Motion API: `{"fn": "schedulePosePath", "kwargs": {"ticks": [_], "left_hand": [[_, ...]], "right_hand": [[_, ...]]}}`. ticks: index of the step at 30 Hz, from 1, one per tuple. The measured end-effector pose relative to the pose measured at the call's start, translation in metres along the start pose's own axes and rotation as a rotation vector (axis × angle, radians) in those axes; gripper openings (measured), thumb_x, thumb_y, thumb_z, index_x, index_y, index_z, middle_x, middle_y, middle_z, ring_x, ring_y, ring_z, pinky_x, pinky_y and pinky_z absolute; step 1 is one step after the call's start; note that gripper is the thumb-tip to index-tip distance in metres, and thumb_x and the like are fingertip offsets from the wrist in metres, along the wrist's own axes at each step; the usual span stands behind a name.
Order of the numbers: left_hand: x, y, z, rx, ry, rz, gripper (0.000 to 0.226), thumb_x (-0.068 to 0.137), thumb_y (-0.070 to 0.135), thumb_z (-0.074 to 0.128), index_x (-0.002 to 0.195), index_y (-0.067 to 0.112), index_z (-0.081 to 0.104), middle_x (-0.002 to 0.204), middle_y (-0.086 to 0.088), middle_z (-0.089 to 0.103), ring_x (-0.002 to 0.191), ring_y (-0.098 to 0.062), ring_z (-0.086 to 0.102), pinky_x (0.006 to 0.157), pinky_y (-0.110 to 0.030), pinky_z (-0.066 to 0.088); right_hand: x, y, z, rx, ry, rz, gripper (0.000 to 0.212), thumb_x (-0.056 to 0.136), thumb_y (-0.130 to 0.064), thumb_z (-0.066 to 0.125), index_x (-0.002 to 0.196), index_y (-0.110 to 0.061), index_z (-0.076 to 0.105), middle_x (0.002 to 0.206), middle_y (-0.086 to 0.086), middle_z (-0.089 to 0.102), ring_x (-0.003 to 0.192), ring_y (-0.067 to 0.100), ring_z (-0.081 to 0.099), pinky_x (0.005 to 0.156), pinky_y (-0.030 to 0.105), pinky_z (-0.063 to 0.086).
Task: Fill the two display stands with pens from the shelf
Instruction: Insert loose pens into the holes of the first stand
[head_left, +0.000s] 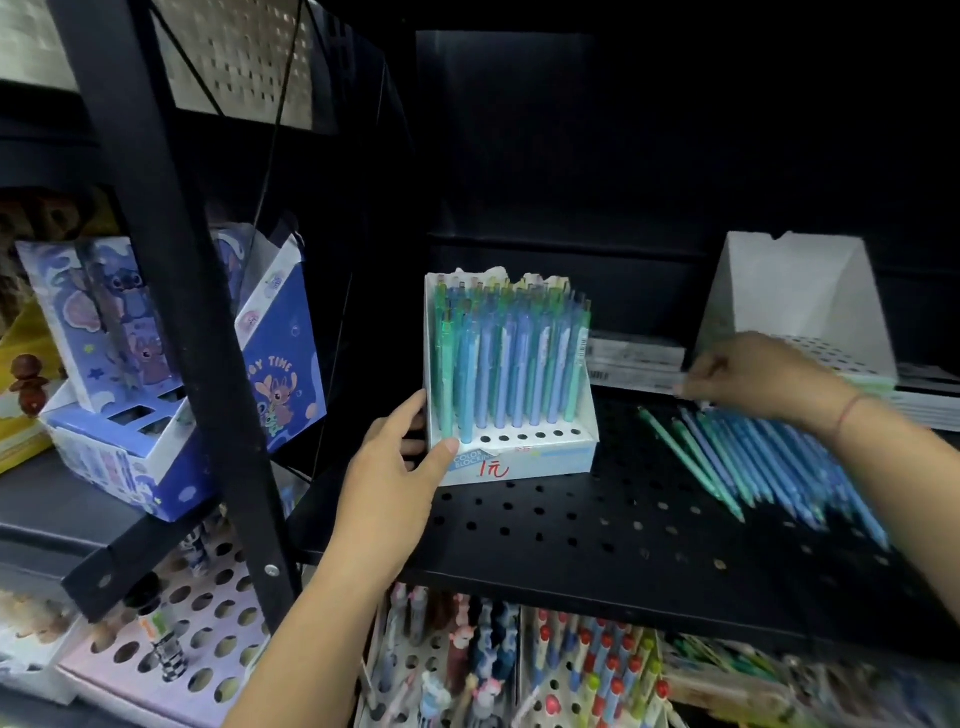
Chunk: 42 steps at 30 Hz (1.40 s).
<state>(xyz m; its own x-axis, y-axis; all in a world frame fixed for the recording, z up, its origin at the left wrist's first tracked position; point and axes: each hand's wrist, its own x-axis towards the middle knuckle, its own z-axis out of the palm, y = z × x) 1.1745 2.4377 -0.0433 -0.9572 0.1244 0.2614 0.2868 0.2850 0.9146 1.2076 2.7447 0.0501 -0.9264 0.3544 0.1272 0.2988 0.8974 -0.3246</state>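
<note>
- Over at the far left, blue cartoon boxes (171, 364) sit on a neighbouring shelf behind a black upright post (182, 312).
- Your left hand (395, 467) grips the left stand (519, 457): the thumb lies across its front left corner and the fingers curl round its left wall.
- That left stand sits upright on the black perforated shelf (571, 530), its front label marked in red.
- Upright pens (509, 364), green and blue, fill its back rows closely; the front row of holes shows open.
- To the right of that stand, and apart from it, loose pens (753, 457) lie side by side on the same shelf, tips pointing toward you.
- Your right hand (753, 374) hovers over the far ends of those loose pens, fingers curled downward. It is blurred, so you cannot tell whether it is pinching a pen or grasping nothing.
- A red thread (847, 410) circles that wrist.
- Behind your right hand, the right stand (789, 296), white with a tall back, sits at the rear of the shelf; part of its holed deck shows just beside your wrist.
- Below the shelf, other pen displays (571, 675) stand in rows.
</note>
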Motion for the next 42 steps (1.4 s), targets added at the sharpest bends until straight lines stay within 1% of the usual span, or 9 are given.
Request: {"fn": "schedulePosePath", "kwargs": {"ticks": [7, 13, 16, 21, 25, 28, 30, 34, 42], "left_hand": [[0.001, -0.001, 0.002, -0.012, 0.011, 0.0, 0.053, 0.093, 0.029, 0.06, 0.141, 0.042, 0.04, 0.123, 0.01, 0.055, 0.098, 0.001, 0.053, 0.068, -0.011, 0.038], [0.001, -0.002, 0.002, -0.009, 0.012, 0.005, 0.054, 0.093, 0.028, 0.06, 0.141, 0.041, 0.04, 0.125, 0.01, 0.054, 0.096, 0.004, 0.052, 0.067, -0.011, 0.038], [0.001, -0.002, 0.003, -0.005, 0.014, 0.001, 0.054, 0.092, 0.028, 0.061, 0.141, 0.039, 0.04, 0.125, 0.01, 0.054, 0.098, 0.003, 0.053, 0.067, -0.011, 0.037], [0.0, -0.001, 0.002, -0.004, 0.013, 0.006, 0.055, 0.093, 0.027, 0.061, 0.142, 0.037, 0.04, 0.125, 0.011, 0.054, 0.098, 0.004, 0.053, 0.067, -0.01, 0.038], [-0.001, 0.001, 0.002, -0.01, 0.012, 0.004, 0.055, 0.093, 0.027, 0.06, 0.142, 0.038, 0.039, 0.125, 0.011, 0.053, 0.098, 0.004, 0.053, 0.067, -0.01, 0.038], [-0.002, 0.002, 0.002, -0.017, 0.01, 0.004, 0.054, 0.093, 0.026, 0.06, 0.142, 0.038, 0.04, 0.125, 0.012, 0.053, 0.099, 0.004, 0.053, 0.066, -0.01, 0.038], [-0.002, 0.002, 0.002, -0.017, 0.012, 0.005, 0.053, 0.093, 0.026, 0.06, 0.141, 0.038, 0.04, 0.124, 0.012, 0.054, 0.098, 0.004, 0.053, 0.066, -0.01, 0.038], [-0.002, 0.003, 0.002, -0.012, 0.013, 0.004, 0.054, 0.094, 0.026, 0.059, 0.142, 0.038, 0.039, 0.123, 0.012, 0.054, 0.098, 0.003, 0.053, 0.067, -0.01, 0.038], [-0.002, 0.003, 0.002, -0.002, 0.012, 0.003, 0.052, 0.094, 0.027, 0.059, 0.14, 0.04, 0.04, 0.123, 0.013, 0.054, 0.097, 0.006, 0.053, 0.066, -0.01, 0.038]], "right_hand": [[-0.008, 0.018, 0.022, -0.255, -0.182, 0.125, 0.053, 0.082, -0.057, 0.063, 0.066, -0.01, 0.048, 0.067, 0.005, 0.047, 0.058, 0.017, 0.045, 0.052, 0.03, 0.031], [0.003, 0.005, 0.033, -0.204, -0.283, 0.16, 0.077, 0.077, -0.058, 0.068, 0.119, 0.005, 0.06, 0.107, 0.015, 0.067, 0.093, 0.029, 0.064, 0.077, 0.033, 0.05], [0.01, 0.002, 0.032, -0.087, -0.385, 0.172, 0.074, 0.072, -0.047, 0.078, 0.121, 0.005, 0.058, 0.114, 0.018, 0.065, 0.101, 0.031, 0.064, 0.085, 0.036, 0.055], [0.014, -0.006, 0.027, -0.065, -0.508, 0.183, 0.039, 0.074, -0.039, 0.079, 0.074, -0.012, 0.051, 0.084, 0.005, 0.055, 0.072, 0.017, 0.053, 0.056, 0.02, 0.046], [0.017, -0.009, 0.028, -0.078, -0.519, 0.18, 0.056, 0.074, -0.041, 0.078, 0.106, -0.005, 0.049, 0.09, 0.005, 0.049, 0.063, 0.013, 0.043, 0.049, 0.018, 0.042], [0.02, -0.005, 0.029, -0.016, -0.527, 0.17, 0.049, 0.075, -0.037, 0.078, 0.098, -0.003, 0.051, 0.075, 0.011, 0.052, 0.062, 0.014, 0.055, 0.056, 0.021, 0.048], [0.019, -0.002, 0.026, 0.078, -0.497, 0.15, 0.035, 0.079, -0.032, 0.075, 0.078, -0.008, 0.049, 0.066, 0.004, 0.045, 0.057, 0.012, 0.047, 0.053, 0.02, 0.043], [0.013, 0.003, 0.016, 0.215, -0.338, 0.08, 0.03, 0.086, -0.035, 0.067, 0.097, -0.008, 0.066, 0.102, 0.003, 0.056, 0.101, 0.023, 0.053, 0.091, 0.037, 0.045], [-0.031, -0.028, 0.026, 0.654, 0.23, -0.204, 0.009, 0.091, -0.036, 0.057, 0.086, -0.028, 0.058, 0.085, -0.004, 0.064, 0.079, 0.004, 0.06, 0.064, 0.013, 0.043]]}}
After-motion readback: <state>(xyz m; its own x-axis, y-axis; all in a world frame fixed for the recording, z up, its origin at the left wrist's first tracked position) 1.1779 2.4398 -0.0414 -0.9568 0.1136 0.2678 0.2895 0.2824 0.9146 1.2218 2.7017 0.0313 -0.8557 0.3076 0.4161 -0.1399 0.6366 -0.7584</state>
